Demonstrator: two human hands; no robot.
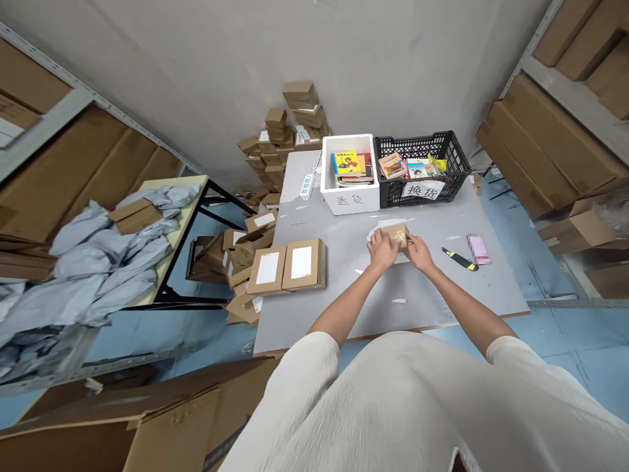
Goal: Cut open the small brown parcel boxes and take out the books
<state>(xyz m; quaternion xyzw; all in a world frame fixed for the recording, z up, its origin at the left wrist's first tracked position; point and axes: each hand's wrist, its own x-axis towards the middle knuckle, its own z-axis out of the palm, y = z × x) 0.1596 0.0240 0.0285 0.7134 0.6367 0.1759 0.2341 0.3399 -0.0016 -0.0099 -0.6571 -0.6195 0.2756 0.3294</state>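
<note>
A small brown cardboard box with shiny clear tape lies on the table between my two hands. My left hand rests over its left side, fingers bent against it. At the right edge of the box, my right hand grips the side with the fingers closed. White paper or a torn patch shows around the box. To the right lie a black and yellow utility knife and a pink item with a blurred surface.
A white foam box and a black plastic crate, both holding books, stand at the back of the grey table. Cardboard boxes with white labels lie at its left. Grey bags cover a side table.
</note>
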